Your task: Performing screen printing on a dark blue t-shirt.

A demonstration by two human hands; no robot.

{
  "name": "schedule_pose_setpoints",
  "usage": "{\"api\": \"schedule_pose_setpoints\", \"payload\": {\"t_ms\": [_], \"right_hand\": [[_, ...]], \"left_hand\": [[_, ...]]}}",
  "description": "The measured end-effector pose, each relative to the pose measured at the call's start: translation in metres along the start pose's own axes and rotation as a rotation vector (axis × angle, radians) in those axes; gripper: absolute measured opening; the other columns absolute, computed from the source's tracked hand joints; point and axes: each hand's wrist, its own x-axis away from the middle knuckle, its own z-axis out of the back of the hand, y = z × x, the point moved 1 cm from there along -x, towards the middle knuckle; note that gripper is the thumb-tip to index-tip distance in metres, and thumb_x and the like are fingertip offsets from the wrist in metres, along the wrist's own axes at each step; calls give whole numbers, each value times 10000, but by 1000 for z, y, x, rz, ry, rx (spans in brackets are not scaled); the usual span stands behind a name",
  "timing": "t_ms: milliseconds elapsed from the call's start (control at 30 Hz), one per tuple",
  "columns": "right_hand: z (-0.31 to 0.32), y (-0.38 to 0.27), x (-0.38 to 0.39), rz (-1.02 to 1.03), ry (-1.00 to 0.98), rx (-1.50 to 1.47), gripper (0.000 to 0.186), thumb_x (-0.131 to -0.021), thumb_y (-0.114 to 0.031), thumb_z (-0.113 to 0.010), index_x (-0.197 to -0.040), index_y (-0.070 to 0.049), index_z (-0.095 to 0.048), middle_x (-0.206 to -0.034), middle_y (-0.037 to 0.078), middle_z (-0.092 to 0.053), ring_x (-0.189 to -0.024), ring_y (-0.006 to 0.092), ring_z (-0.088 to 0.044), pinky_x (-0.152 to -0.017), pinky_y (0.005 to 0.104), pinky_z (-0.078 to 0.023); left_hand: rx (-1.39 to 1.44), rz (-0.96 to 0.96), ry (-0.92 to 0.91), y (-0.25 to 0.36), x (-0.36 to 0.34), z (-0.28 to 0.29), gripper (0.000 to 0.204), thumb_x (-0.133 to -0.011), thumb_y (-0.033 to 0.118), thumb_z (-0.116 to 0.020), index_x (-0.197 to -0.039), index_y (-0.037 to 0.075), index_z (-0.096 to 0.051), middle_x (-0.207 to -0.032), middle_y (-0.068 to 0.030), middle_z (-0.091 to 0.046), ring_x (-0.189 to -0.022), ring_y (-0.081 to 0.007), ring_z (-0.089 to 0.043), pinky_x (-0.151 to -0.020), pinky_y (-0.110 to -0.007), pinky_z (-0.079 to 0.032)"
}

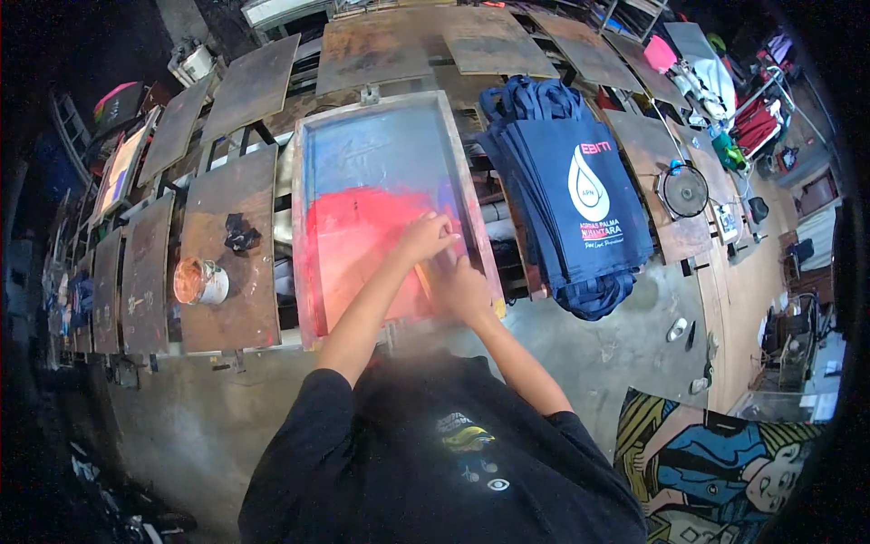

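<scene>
A screen-printing frame point(304, 245) with pale wooden sides lies in front of me. Its mesh is blue at the far end and covered with a broad smear of red ink point(349, 227) in the middle and near part. Both my hands are over the right side of the mesh. My left hand point(428, 238) is closed, fingers curled and pinched together. Just nearer and to its right, my right hand point(462, 292) is closed too, its thumb side up. Whatever lies between the fingers of either hand is too small or hidden to name.
A stack of navy tote bags point(571, 199) lies right of the frame. On the board at left stand an ink-smeared tub point(200, 281) and a crumpled black scrap point(241, 233). Farther right is a round black-rimmed device point(685, 190). Several stained boards point(373, 53) line the far side.
</scene>
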Motion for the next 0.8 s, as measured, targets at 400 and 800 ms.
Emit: {"api": "schedule_pose_setpoints", "payload": {"t_ms": [400,800], "right_hand": [[-49,-89,-5,245,-69,-103,281,-896,-211,-577,-1030,17,-482,-803,251,-668,-780,456,-668,-673,547,-522],[4,-28,-21,141,-145,128,451,-790,-302,-726,-1061,-19,-501,-883,226,-694,-852,404,-696,-754,515,-559]], "left_hand": [[-101,219,224,-78,61,57,232,-820,297,-701,-937,102,-657,-921,-131,-620,-939,-331,-606,-806,-454,-493],[-58,51,-110,-24,31,53,599,-744,626,-709,-989,81,-668,-1056,-163,-638,-1041,-360,-607,-879,-487,-491]]}}
